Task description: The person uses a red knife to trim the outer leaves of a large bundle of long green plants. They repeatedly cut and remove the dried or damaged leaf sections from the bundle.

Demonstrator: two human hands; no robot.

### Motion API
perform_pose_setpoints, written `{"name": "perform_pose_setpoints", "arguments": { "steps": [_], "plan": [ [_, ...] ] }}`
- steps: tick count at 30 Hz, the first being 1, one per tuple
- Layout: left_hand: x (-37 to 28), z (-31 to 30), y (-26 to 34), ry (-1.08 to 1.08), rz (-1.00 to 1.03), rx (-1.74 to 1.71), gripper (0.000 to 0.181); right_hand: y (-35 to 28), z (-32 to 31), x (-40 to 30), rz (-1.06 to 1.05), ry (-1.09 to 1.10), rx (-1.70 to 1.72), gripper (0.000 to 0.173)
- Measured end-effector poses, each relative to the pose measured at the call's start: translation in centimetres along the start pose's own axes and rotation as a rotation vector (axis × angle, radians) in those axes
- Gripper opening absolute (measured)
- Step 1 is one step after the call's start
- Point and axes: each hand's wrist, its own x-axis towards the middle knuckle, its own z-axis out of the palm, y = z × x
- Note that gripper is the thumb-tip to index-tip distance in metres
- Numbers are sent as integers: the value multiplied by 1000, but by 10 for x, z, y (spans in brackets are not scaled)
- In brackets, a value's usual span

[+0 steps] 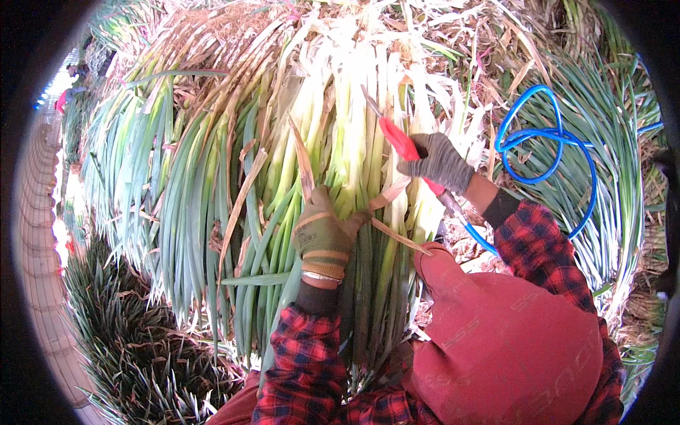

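My left hand [325, 234], in a green-brown knit glove, grips green onions [276, 234] where the pale stalks turn to green leaves. Its fingers are partly hidden among the leaves. Dry brown leaf strips [396, 234] stick out beside its thumb. My right hand [441, 162], in a grey glove, is closed around a red-handled air gun [398, 139]. The tool's thin metal nozzle points up and left over the white stalks [345, 106]. From its lower end runs a blue hose [589, 202].
Green onions lie heaped on the left and right [595, 133], roots toward the back. Dark red printed cloth [510, 340] bulges in front of my right forearm. More onion leaves [138, 340] stand low at left, beside a paved strip [45, 297]. A person in red [69, 98] is far left.
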Motion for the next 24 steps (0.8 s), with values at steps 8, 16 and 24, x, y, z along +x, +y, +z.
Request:
{"name": "perform_pose_setpoints", "arguments": {
  "steps": [8,16,24],
  "plan": [
    [1,7,-6,-5,-3,-42,74,16,-19,78,35,90,-239,50],
    [-4,1,2,17,21,59,62,2,-47,124,128,174,-81,50],
    [-13,-8,28,-183,-24,161,68,12,-34,93,140,180,-282,54]
  ]
}}
